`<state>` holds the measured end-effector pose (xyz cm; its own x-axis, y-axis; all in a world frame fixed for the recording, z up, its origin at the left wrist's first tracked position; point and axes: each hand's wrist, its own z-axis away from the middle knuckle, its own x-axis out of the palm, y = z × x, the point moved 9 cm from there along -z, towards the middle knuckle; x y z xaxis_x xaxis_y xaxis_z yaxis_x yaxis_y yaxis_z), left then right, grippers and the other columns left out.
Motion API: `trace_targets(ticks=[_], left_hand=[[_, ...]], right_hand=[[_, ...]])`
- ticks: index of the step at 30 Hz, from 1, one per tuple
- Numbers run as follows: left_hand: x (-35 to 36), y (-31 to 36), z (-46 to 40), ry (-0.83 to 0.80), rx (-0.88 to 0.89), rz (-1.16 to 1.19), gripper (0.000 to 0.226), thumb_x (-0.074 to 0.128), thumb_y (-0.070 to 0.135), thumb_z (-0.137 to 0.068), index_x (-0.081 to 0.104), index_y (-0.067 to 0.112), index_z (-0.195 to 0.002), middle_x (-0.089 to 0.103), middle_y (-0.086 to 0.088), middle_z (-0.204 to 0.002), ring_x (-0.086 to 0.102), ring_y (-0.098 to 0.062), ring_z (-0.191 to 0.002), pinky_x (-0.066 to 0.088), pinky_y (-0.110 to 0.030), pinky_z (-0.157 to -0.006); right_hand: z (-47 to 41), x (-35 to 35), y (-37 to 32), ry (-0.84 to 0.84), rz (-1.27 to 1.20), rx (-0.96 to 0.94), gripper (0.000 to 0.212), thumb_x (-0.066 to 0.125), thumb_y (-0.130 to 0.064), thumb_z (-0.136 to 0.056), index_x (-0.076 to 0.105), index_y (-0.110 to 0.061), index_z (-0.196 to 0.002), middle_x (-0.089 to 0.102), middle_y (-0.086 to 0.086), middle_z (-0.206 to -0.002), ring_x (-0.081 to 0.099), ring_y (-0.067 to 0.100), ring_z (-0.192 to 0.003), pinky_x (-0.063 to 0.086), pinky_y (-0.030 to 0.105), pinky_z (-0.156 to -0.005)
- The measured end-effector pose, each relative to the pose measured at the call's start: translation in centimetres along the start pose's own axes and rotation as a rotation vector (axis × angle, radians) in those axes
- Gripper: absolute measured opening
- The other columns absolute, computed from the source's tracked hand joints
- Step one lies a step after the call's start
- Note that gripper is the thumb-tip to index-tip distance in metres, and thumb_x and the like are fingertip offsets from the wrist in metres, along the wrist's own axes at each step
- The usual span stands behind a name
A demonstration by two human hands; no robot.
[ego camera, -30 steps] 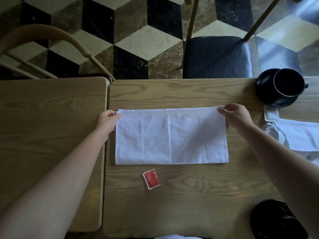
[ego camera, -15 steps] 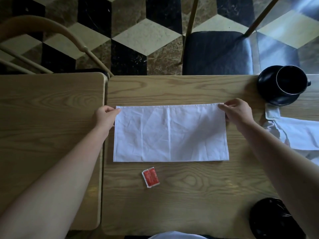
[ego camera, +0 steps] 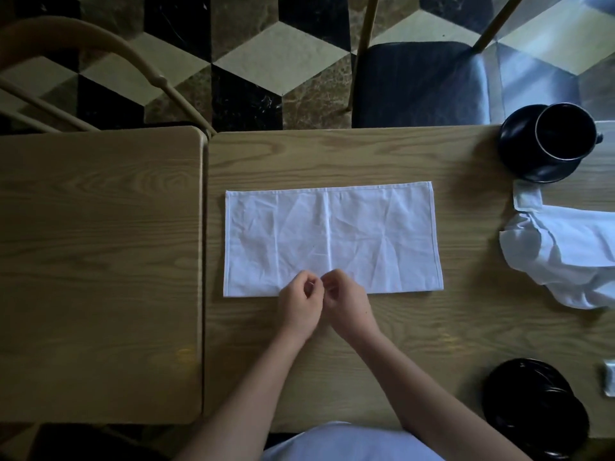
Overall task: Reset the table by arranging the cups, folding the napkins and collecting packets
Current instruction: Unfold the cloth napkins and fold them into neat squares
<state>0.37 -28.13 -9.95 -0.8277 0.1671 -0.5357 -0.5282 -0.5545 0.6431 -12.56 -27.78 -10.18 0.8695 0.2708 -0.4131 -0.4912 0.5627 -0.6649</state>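
A white napkin (ego camera: pixel 332 237), folded to a long rectangle, lies flat on the wooden table (ego camera: pixel 432 344). My left hand (ego camera: pixel 298 309) and my right hand (ego camera: pixel 347 306) sit side by side at the middle of its near edge. Their fingers are curled and the tips rest on the cloth. I cannot tell whether they pinch it. The red packet is hidden, with my left hand over the place where it lay. A black cup (ego camera: pixel 565 134) stands on a black saucer (ego camera: pixel 519 161) at the far right. A second, crumpled napkin (ego camera: pixel 565 254) lies at the right.
Black crockery (ego camera: pixel 535 404) sits at the near right, with a small white packet (ego camera: pixel 610 377) at the frame's right edge. A second wooden table (ego camera: pixel 100 261) abuts on the left. Beyond the far edge stand a dark-cushioned chair (ego camera: pixel 419 84) and a wooden chair (ego camera: pixel 100 61).
Both hands let go of the napkin's far corners and came together at the middle of its near edge. The red packet is now covered.
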Motion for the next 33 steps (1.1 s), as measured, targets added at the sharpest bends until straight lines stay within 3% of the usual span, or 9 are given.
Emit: trace_targets(ticks=[4, 8, 13, 18, 24, 27, 30, 33], left_hand=[[-0.6, -1.3, -0.7, -0.015, -0.047, -0.015, 0.013, 0.060, 0.023, -0.088, 0.063, 0.017, -0.076, 0.069, 0.004, -0.070, 0.065, -0.013, -0.069, 0.048, -0.029, -0.063], [-3.2, -2.9, -2.7, -0.046, -0.065, 0.005, 0.016, 0.059, 0.022, -0.089, 0.063, 0.019, -0.074, 0.069, 0.002, -0.059, 0.069, -0.012, -0.055, 0.054, -0.028, -0.056], [-9.1, -6.9, -5.1, 0.045, -0.208, 0.117, 0.018, 0.052, 0.012, -0.094, 0.056, 0.015, -0.076, 0.066, -0.009, -0.064, 0.066, -0.014, -0.045, 0.042, -0.021, -0.040], [-11.5, -8.6, -5.6, 0.027, -0.328, 0.263, 0.009, 0.051, 0.009, -0.093, 0.055, 0.004, -0.087, 0.065, -0.020, -0.068, 0.070, -0.023, -0.048, 0.047, -0.021, -0.036], [-11.4, -8.2, -5.3, 0.060, -0.346, 0.264, 0.009, 0.051, 0.009, -0.091, 0.055, 0.002, -0.088, 0.065, -0.021, -0.068, 0.068, -0.022, -0.045, 0.047, -0.021, -0.036], [-11.3, -8.0, -4.9, 0.058, -0.397, 0.329, 0.009, 0.050, 0.010, -0.092, 0.055, 0.004, -0.087, 0.064, -0.019, -0.071, 0.068, -0.024, -0.051, 0.049, -0.024, -0.042], [-9.2, -7.3, -3.1, 0.033, -0.536, 0.554, 0.013, 0.049, 0.012, -0.090, 0.056, 0.008, -0.080, 0.061, -0.011, -0.061, 0.063, -0.019, -0.047, 0.046, -0.022, -0.044], [-2.5, -4.6, 1.4, -0.175, -0.721, 0.906, 0.020, 0.048, 0.015, -0.094, 0.058, 0.003, -0.081, 0.066, -0.014, -0.058, 0.068, -0.023, -0.049, 0.054, -0.024, -0.045]], right_hand=[[-0.1, 0.0, 1.3, -0.006, 0.013, -0.005, 0.011, 0.060, -0.014, -0.089, 0.067, -0.020, -0.096, 0.071, -0.012, -0.084, 0.067, 0.003, -0.079, 0.047, 0.010, -0.068], [-0.6, -3.2, 3.1, 0.052, 0.039, 0.006, 0.013, 0.063, -0.008, -0.088, 0.070, -0.016, -0.096, 0.071, -0.006, -0.085, 0.066, 0.008, -0.079, 0.042, 0.004, -0.066], [-0.1, -10.7, 6.9, 0.240, 0.090, 0.111, 0.012, 0.063, -0.010, -0.086, 0.072, -0.015, -0.092, 0.072, -0.004, -0.083, 0.067, 0.014, -0.081, 0.044, 0.024, -0.068], [0.7, -15.9, 9.5, 0.332, 0.114, 0.167, 0.011, 0.062, -0.013, -0.086, 0.071, -0.018, -0.087, 0.071, -0.006, -0.081, 0.067, 0.016, -0.080, 0.054, 0.035, -0.074], [0.5, -15.4, 9.5, 0.333, 0.120, 0.197, 0.012, 0.057, -0.015, -0.087, 0.068, -0.019, -0.088, 0.068, -0.010, -0.082, 0.065, 0.016, -0.082, 0.049, 0.030, -0.068], [-0.1, -15.7, 9.4, 0.289, 0.125, 0.251, 0.010, 0.057, -0.020, -0.085, 0.066, -0.021, -0.089, 0.070, -0.003, -0.084, 0.066, 0.019, -0.077, 0.048, 0.029, -0.062], [-2.0, -17.9, 7.3, 0.317, 0.242, 0.202, 0.021, 0.058, -0.023, -0.085, 0.065, -0.018, -0.104, 0.070, 0.001, -0.092, 0.064, 0.023, -0.079, 0.045, 0.031, -0.065], [-5.8, -20.7, 2.7, 0.389, 0.416, 0.015, 0.028, 0.062, -0.017, -0.085, 0.062, -0.013, -0.112, 0.064, 0.012, -0.111, 0.057, 0.036, -0.103, 0.044, 0.036, -0.078]])
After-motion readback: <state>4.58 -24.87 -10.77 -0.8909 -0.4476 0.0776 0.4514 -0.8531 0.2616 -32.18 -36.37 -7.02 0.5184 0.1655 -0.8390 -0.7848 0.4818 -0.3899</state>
